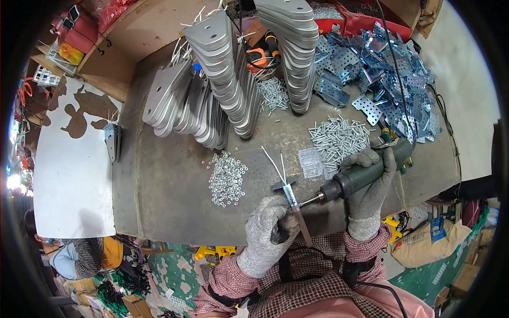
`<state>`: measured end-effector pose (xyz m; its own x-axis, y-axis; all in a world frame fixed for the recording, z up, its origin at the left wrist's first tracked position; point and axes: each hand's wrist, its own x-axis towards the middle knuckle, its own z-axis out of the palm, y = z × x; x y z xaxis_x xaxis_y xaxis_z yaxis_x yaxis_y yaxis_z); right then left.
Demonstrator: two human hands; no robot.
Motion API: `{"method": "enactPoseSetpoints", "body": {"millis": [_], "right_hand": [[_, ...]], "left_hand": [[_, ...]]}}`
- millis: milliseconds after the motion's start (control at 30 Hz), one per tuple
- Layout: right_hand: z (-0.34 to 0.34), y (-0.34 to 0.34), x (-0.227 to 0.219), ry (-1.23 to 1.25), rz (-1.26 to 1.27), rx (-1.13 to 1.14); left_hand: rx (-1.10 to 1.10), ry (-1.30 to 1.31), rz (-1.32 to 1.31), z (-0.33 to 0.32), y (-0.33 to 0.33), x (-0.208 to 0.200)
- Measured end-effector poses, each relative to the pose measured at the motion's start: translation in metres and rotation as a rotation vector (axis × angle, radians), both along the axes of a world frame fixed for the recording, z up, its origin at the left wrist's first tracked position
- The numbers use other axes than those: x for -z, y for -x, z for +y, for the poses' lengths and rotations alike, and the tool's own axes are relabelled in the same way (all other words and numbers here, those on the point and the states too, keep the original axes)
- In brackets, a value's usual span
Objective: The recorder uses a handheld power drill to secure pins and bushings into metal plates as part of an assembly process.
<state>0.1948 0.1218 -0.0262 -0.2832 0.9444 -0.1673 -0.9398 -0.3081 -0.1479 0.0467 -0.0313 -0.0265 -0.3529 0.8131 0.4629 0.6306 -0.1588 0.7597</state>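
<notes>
1. Left hand [272, 227] is closed on the metal piece [290, 197], held near the front edge of the desk [175, 204]; if that grip were loosened, the piece could be twisted by driver torque.
2. By the right hand [366, 204], the power driver [366, 177] is gripped, its bit [310, 201] aimed at the piece (contact cannot be told); if tilted, it could be skidded into the left glove.
3. White wires [283, 165] could be snagged if the piece were spun.
4. Small metal rings [227, 180], loosely heaped, could be scattered if brushed.
</notes>
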Motion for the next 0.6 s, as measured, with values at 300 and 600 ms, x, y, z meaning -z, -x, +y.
{"method": "enactPoseSetpoints", "body": {"millis": [300, 600], "right_hand": [[0.004, -0.002, 0.008, -0.028, -0.006, 0.001], [0.003, -0.002, 0.008, -0.024, -0.026, 0.014]], "left_hand": [[0.063, 0.259, -0.330, -0.009, 0.018, -0.017], [0.166, 0.298, 0.399, -0.004, 0.028, -0.045]]}}
